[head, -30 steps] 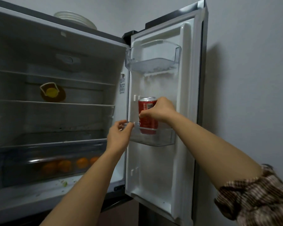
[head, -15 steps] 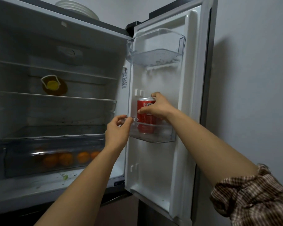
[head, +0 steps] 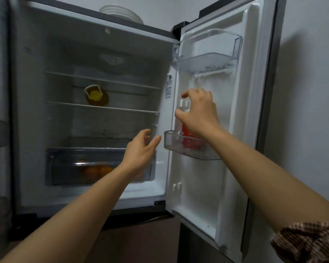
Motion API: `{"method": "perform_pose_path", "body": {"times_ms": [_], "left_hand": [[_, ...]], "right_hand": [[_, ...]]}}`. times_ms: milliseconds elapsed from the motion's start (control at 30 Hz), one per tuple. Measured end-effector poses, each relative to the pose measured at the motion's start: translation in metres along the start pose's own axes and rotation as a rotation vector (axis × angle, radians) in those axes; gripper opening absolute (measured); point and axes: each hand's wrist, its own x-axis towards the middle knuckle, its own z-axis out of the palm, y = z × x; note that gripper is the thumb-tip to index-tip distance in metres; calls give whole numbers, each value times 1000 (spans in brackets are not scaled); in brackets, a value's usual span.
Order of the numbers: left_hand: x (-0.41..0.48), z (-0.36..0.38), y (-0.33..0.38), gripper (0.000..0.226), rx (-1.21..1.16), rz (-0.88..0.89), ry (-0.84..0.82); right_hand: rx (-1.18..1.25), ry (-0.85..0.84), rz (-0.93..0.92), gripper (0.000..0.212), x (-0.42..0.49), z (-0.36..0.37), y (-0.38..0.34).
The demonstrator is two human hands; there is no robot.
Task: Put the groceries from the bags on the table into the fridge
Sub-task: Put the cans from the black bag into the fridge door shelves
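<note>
1. red can (head: 190,143) stands upright in the middle door bin (head: 179,149), low behind its clear front wall, so the wall should keep it from tipping when the door swings.
2. your right hand (head: 199,112) hovers just in front of and above the can, fingers spread and curled loosely, gripping nothing; it reads as let go, though motion blur hides whether a fingertip touches the can.
3. your left hand (head: 141,150) is open, palm toward the fridge door (head: 226,168), just beside the bin's near corner and apart from it; a bracing spot, likely.
4. oranges (head: 99,171) sit in the lower drawer (head: 65,168), a yellow-lidded jar (head: 96,95) on a shelf.
5. upper door bin (head: 207,59) looks empty, room for more from the bags.
</note>
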Motion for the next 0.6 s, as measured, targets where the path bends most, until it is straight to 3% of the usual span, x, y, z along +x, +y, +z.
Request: {"method": "perform_pose_path", "body": {"times_ms": [67,167,300,433,600], "left_hand": [[-8,-21,-8,54,70,-14,27],[-23,-59,-19,50,263,-24,107],[-62,-117,-33,48,565,-38,215],[-126,-180,-47,46,937,-29,184],[-217,-254,-46,42,1101,-138,233]], "right_hand": [[46,40,-138,31,-7,7,-18],[143,-36,-254,27,-22,28,-48],[229,-215,-282,32,-57,65,-93],[334,-395,-291,35,-102,90,-148],[416,-503,-380,44,-167,92,-233]]}}
